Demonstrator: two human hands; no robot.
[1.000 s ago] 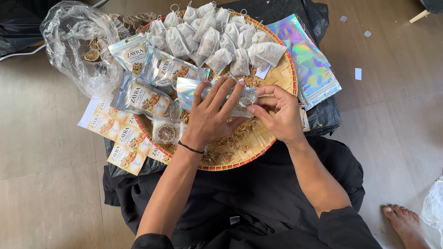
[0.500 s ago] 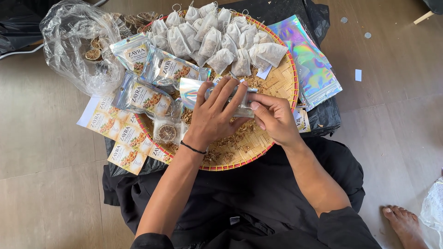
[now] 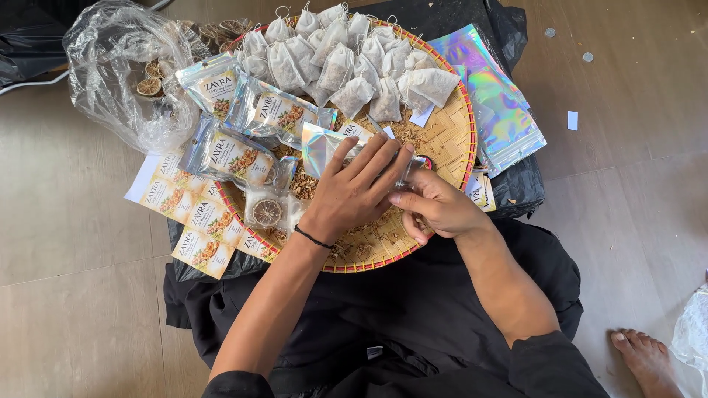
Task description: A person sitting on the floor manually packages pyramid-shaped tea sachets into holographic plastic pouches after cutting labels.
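A round woven tray (image 3: pixel 450 140) lies in front of me on black plastic. My left hand (image 3: pixel 354 188) rests flat on a shiny holographic pouch (image 3: pixel 318 147) lying on the tray, fingers spread over it. My right hand (image 3: pixel 435 206) pinches the pouch's right end, beside the left fingertips. Several white filled tea bags (image 3: pixel 346 63) are piled at the tray's far side. Filled labelled pouches (image 3: pixel 251 118) overlap at the tray's left rim. A small clear packet with a dried citrus slice (image 3: pixel 267 212) sits below them.
A crumpled clear plastic bag (image 3: pixel 118 66) with dried citrus slices lies far left. Printed label sheets (image 3: pixel 188 214) lie on the floor at left. Empty holographic pouches (image 3: pixel 494 96) are stacked at the tray's right. A bare foot (image 3: pixel 649 357) shows at bottom right.
Both hands have shifted slightly towards me over the pouch, the left hand pressing flatter on it, the right hand closing in at its right end.
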